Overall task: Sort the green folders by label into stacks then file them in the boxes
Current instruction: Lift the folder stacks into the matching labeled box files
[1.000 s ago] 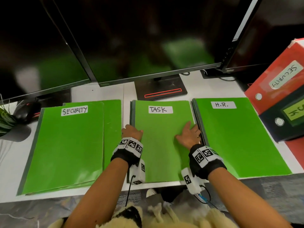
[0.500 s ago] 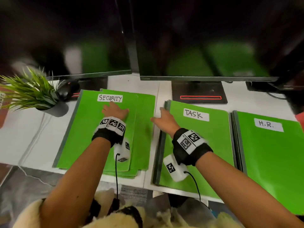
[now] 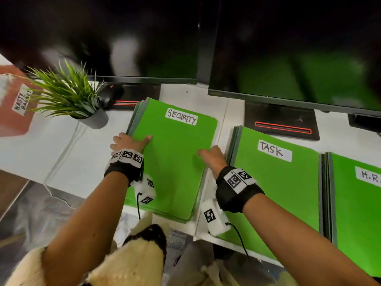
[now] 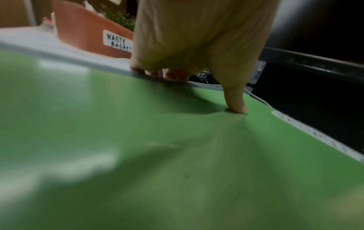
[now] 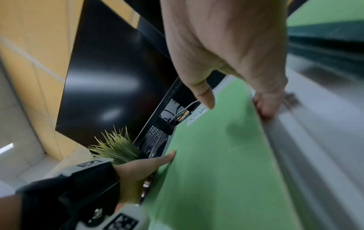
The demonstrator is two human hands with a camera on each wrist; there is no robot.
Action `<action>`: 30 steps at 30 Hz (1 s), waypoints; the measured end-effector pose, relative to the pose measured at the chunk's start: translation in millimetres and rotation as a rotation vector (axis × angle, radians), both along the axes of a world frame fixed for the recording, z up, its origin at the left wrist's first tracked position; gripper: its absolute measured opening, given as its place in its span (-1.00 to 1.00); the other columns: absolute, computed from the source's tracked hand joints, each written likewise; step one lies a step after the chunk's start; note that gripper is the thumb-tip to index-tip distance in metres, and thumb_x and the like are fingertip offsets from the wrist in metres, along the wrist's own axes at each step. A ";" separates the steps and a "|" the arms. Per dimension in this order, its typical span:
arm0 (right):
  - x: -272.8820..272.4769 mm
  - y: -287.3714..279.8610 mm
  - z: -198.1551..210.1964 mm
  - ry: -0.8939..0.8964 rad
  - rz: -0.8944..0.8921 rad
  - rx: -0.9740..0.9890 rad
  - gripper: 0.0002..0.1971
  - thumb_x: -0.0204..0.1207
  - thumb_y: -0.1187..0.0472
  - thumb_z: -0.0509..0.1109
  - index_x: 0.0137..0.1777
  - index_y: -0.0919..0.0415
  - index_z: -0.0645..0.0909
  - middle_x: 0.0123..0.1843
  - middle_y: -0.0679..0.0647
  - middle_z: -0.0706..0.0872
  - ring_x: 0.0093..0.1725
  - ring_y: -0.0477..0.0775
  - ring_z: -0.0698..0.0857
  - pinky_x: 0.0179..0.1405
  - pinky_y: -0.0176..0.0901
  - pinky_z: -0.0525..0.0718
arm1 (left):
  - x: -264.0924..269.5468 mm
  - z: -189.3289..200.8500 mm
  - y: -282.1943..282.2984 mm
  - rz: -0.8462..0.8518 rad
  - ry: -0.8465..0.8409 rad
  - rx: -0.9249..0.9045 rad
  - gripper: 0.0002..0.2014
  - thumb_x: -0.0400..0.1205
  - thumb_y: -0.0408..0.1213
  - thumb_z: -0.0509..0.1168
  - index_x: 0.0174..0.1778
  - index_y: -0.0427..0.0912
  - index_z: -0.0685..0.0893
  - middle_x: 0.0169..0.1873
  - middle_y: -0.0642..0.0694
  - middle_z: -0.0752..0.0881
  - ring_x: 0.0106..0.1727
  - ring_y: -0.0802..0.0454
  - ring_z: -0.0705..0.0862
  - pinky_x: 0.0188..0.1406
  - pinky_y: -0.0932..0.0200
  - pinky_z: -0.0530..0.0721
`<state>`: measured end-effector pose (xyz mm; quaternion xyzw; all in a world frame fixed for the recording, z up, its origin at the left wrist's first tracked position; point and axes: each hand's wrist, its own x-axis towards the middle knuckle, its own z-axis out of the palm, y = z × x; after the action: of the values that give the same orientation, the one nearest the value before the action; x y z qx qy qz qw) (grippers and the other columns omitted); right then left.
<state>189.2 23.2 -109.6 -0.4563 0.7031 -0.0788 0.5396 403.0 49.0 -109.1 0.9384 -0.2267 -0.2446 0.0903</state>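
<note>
Three stacks of green folders lie side by side on the white desk. The SECURITY stack [image 3: 175,162] is in the middle of the head view, with the TASK stack [image 3: 276,193] and the H.R. stack [image 3: 358,203] to its right. My left hand [image 3: 132,142] grips the SECURITY stack's left edge: its thumb [image 4: 236,107] presses on the top folder and its fingers [image 4: 167,74] curl over the edge. My right hand [image 3: 210,156] holds the stack's right edge, thumb [image 5: 204,96] over the cover, fingers [image 5: 263,109] down the side. The filing boxes are out of view.
A potted plant [image 3: 68,98] stands left of the SECURITY stack. Further left is an orange box labelled WASTE BASKET [image 3: 16,108]. Two dark monitors [image 3: 288,48] hang over the back of the desk, their stands [image 3: 282,124] close behind the stacks. A black mouse [image 3: 111,93] lies behind the plant.
Both hands left the TASK stack and moved left to the SECURITY stack. Its fanned-out folders are now pushed together into one neat pile. My view swung left.
</note>
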 end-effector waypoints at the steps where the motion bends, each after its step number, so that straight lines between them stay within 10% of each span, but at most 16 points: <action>1: 1.1 0.8 0.0 0.002 -0.007 0.006 -0.36 0.53 0.18 0.30 0.54 0.41 0.19 0.54 0.29 0.32 0.50 0.29 0.38 0.41 0.01 0.48 | 0.1 0.8 0.6 0.039 0.043 -0.019 -0.04 0.37 0.32 0.36 0.46 -0.37 0.32 0.42 -0.33 0.41 0.45 -0.33 0.39 0.44 -0.20 0.39; 5: 1.1 -1.4 2.0 -0.053 -0.075 0.021 -0.33 0.45 0.13 0.35 0.50 0.41 0.27 0.51 0.31 0.38 0.47 0.32 0.42 0.41 0.14 0.50 | 12.1 7.1 5.9 0.215 0.282 -0.151 -0.12 0.43 0.24 0.36 0.44 -0.42 0.41 0.36 -0.36 0.54 0.36 -0.29 0.55 0.31 -0.05 0.52; 10: -3.2 2.2 11.8 -0.252 -0.241 0.010 -0.09 0.21 0.01 0.50 0.52 0.31 0.20 0.52 0.28 0.38 0.44 0.31 0.47 0.40 0.23 0.50 | 2.7 39.0 13.0 0.248 0.160 -0.318 -0.21 0.45 0.35 0.23 0.19 -0.39 0.60 0.17 -0.32 0.64 0.30 -0.26 0.56 0.19 -0.03 0.49; 14: -5.6 4.2 46.7 -0.414 -0.270 -0.213 -0.13 0.55 0.12 0.38 0.65 0.19 -0.15 0.68 0.14 0.06 0.64 0.16 0.15 0.61 0.04 0.20 | -9.4 75.4 10.4 0.319 0.180 -0.679 -0.43 0.49 0.30 0.24 -0.53 -0.13 0.32 -0.50 -0.05 0.38 -0.27 -0.11 0.47 -0.18 0.20 0.33; 21: -21.8 2.9 127.9 -0.519 -0.180 -0.728 -0.23 0.57 0.18 0.36 0.64 0.28 -0.03 0.65 0.05 0.15 0.60 -0.13 0.15 0.30 -0.62 0.04 | -27.9 123.4 -1.6 0.236 0.168 -1.221 -0.61 0.70 -0.03 0.14 -0.46 -0.03 0.33 -0.50 0.04 0.30 -0.47 0.22 0.26 -0.49 0.45 0.31; 25: -26.0 9.1 149.3 -0.690 -0.157 -0.856 -0.68 0.52 0.24 0.41 0.17 0.11 0.37 0.02 -0.21 0.58 -0.11 -0.45 0.60 0.00 -0.56 0.54 | -40.9 151.7 -0.9 0.238 0.208 -1.392 -0.73 0.68 0.02 0.14 -0.19 -0.08 0.53 -0.40 0.09 0.46 -0.35 0.20 0.45 -0.18 0.31 0.51; 30: -15.8 4.1 178.6 -0.754 -0.339 -0.922 -0.66 0.62 0.17 0.25 -0.39 0.07 0.29 -0.43 -0.12 0.32 -0.45 -0.20 0.31 -0.33 -0.30 0.34 | -30.8 181.7 -5.5 0.240 0.128 -1.477 -0.76 0.57 -0.14 0.27 -0.42 -0.09 0.60 -0.38 -0.01 0.68 -0.27 0.07 0.61 -0.12 0.23 0.56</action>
<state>173.4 27.3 69.0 -0.4653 0.4202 -0.6149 0.4784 372.2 43.4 72.6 0.6360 -0.2224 -0.0716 0.7355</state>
